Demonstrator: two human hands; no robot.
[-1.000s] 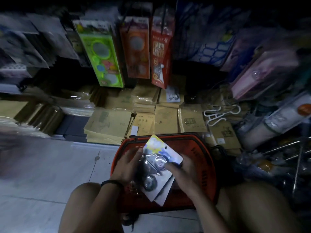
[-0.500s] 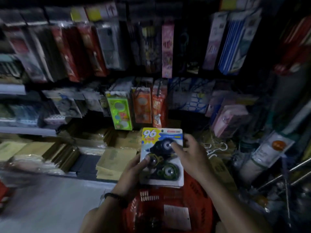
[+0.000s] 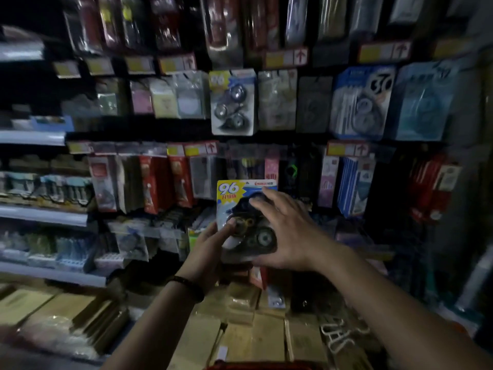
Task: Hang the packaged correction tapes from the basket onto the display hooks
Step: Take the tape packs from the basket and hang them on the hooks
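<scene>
Gripping one packaged correction tape (image 3: 241,209) upright between them, the two hands are raised before the display wall. Left hand (image 3: 210,244), a dark band (image 3: 186,285) at its wrist, pinches the card's lower left edge; right hand (image 3: 286,231) spreads over the blister, thumb under the bottom edge. A matching pack (image 3: 232,102) hangs on the hook row above. Only the red basket rim (image 3: 256,366) shows at the bottom edge.
</scene>
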